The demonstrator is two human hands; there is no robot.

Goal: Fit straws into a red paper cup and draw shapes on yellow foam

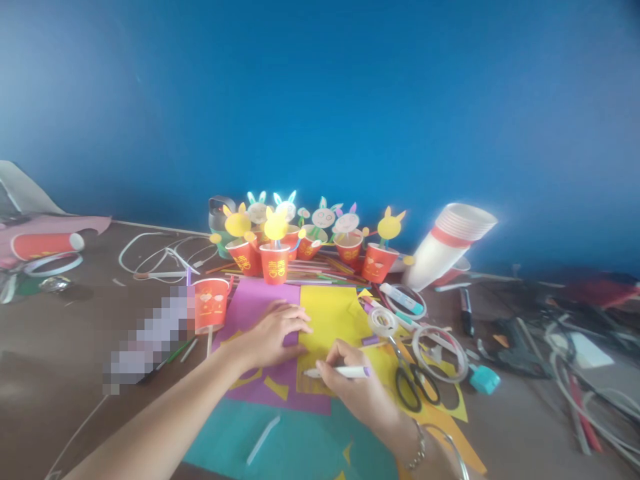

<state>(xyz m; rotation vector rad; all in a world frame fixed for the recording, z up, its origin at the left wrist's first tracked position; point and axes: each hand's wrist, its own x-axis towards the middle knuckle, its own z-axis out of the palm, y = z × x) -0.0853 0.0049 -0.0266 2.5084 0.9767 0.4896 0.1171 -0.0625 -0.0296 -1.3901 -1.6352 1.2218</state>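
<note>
My left hand (273, 333) lies flat, fingers spread, across the purple paper (255, 303) and onto the left edge of the yellow paper (327, 317). My right hand (357, 387) grips a white marker with a purple cap (340, 372), its tip resting on the yellow paper's lower left part. A bracelet sits on my right wrist. Both sheets lie on a teal sheet (295, 447) on the brown table (75, 347).
A row of red paper cups with paper bunny and flower heads (300, 243) stands behind the sheets; one more red cup (210, 303) is at the left. Scissors (413, 380), tape rolls (383, 323), a stack of white cups (450, 243) and cables lie to the right.
</note>
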